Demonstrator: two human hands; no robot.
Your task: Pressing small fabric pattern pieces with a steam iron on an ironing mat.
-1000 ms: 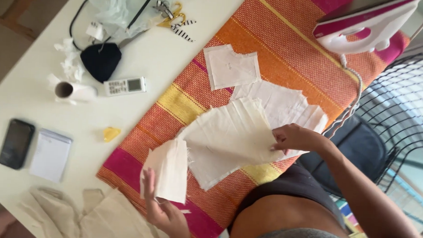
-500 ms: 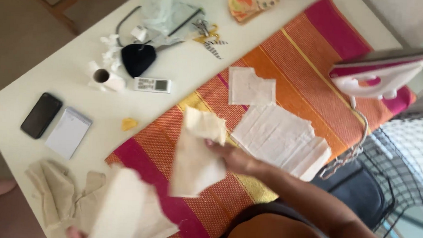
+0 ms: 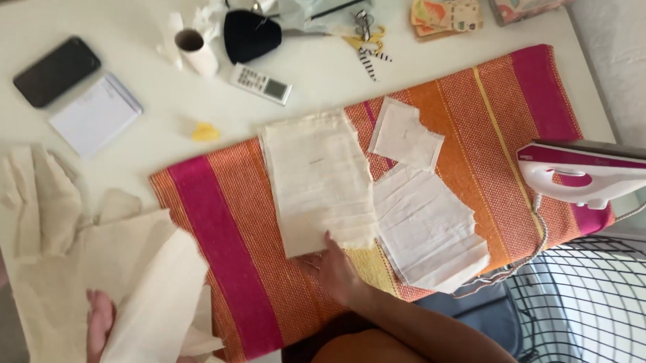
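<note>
My right hand lies flat on the near end of the cream cloth piece, its length running up-frame, while my left hand, lower left, seemingly grips another cloth.

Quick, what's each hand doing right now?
Left hand: closed on a folded cream cloth piece, thumb showing.
Right hand: open, flat, pressing the near edge of a cream rectangular fabric piece on the striped orange-pink cloth.
</note>
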